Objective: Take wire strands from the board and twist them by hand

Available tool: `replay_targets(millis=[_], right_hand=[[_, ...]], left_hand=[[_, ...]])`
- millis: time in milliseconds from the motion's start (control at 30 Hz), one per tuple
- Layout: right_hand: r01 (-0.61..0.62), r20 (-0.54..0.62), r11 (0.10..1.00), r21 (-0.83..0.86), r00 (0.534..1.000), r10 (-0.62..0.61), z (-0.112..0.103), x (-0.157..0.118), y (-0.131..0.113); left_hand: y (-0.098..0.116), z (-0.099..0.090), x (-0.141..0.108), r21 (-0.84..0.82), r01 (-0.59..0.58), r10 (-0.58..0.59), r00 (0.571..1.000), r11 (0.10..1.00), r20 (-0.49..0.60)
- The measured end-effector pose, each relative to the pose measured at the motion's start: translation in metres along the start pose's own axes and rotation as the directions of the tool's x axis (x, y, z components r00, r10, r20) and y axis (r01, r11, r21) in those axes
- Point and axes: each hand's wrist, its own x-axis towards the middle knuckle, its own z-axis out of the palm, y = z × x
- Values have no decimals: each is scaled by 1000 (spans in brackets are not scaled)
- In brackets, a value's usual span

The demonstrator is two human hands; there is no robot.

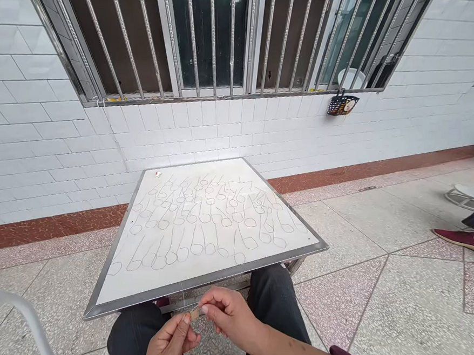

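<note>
My left hand is closed in a pinch on a small tan piece, held between thumb and forefinger over my lap. Close against it, my right hand pinches a thin strand at the piece's other side; the fingertips partly hide it. A fine pale strand runs up from the left fingertips toward the table edge. Beyond both hands stands a white table with a metal rim. Many thin dark strands with round loops lie on it in rough rows, their tails pointing mostly away from me.
A small red-and-white bit lies at the table's far left corner. Behind is a white tiled wall with a barred window and a hanging dark basket. At right are a red shoe and a white stool; a pale curved tube is lower left.
</note>
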Motion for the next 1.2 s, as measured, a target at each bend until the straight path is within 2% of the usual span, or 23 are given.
replay_targets(millis=[167,300,367,467,633,767,900,1200], right_hand=[[-52,-57,994,95,997,57,-8,6,6],[-70,-131,993,97,988,82,-27,16,12],[-75,-184,994,84,979,89,-41,23,15],[-98,-281,994,38,954,105,-65,38,22],[-162,-381,987,-8,913,147,-101,69,39],[-205,-426,978,-26,887,175,-120,91,48],[-244,-453,969,-40,869,200,-130,106,53],[-301,-457,952,-64,856,240,-140,117,55]], left_hand=[[15,6,0,135,-59,45,993,989,105],[14,4,6,105,-63,49,990,993,131],[3,-1,14,117,-31,11,986,993,164],[-24,-13,30,158,65,-94,979,985,181],[-80,-43,56,-44,289,-282,952,956,121],[-109,-66,68,-142,308,-307,951,941,31],[-120,-77,70,-155,309,-305,951,938,46],[-116,-73,69,-127,310,-307,951,942,41]])
